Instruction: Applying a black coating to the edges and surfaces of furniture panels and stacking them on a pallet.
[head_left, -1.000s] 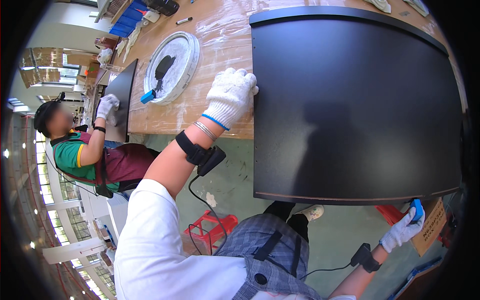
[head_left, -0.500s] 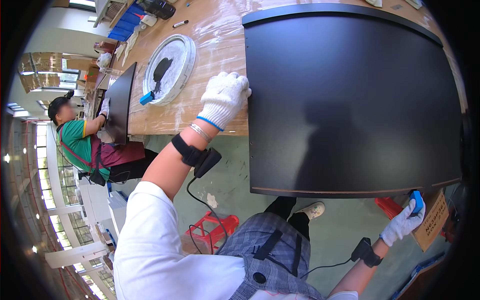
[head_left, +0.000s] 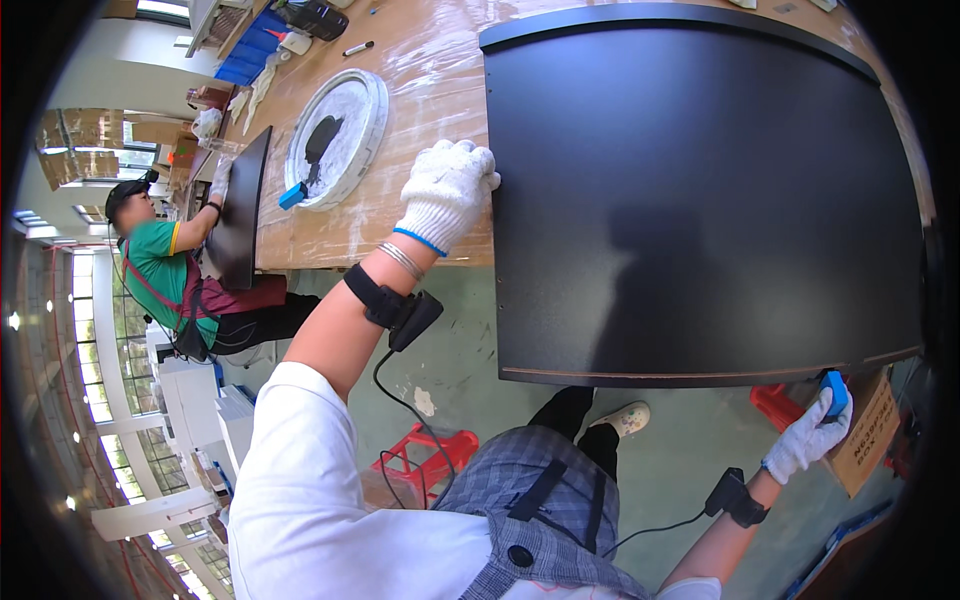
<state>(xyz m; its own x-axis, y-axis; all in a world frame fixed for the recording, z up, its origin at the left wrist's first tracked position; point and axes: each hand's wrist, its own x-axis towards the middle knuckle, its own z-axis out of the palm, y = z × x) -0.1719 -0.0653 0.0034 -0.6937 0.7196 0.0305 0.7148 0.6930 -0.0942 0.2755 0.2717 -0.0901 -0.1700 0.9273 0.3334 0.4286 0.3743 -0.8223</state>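
A large black panel [head_left: 700,200] with a raised lip along its far side lies in front of me, its near edge overhanging the table. My left hand [head_left: 447,185], in a white knit glove, is closed against the panel's left edge; the fingertips are hidden. Toward the near right corner, my gloved right hand [head_left: 808,436] grips a small blue block [head_left: 833,393], which touches the panel's near edge. A thin brown line [head_left: 690,375] runs along that edge, broken by a short gap just right of the block.
A round white lid [head_left: 372,150] holding dark material and another blue block [head_left: 293,196] rests on the film-covered table [head_left: 430,100]. Beyond it a co-worker [head_left: 155,240] handles a dark panel [head_left: 240,210]. Below are a red stool [head_left: 440,455] and a cardboard box [head_left: 865,435].
The panel and the blue block in my right hand have shifted very slightly away from me. My left hand keeps its place. The co-worker has reached farther along their panel.
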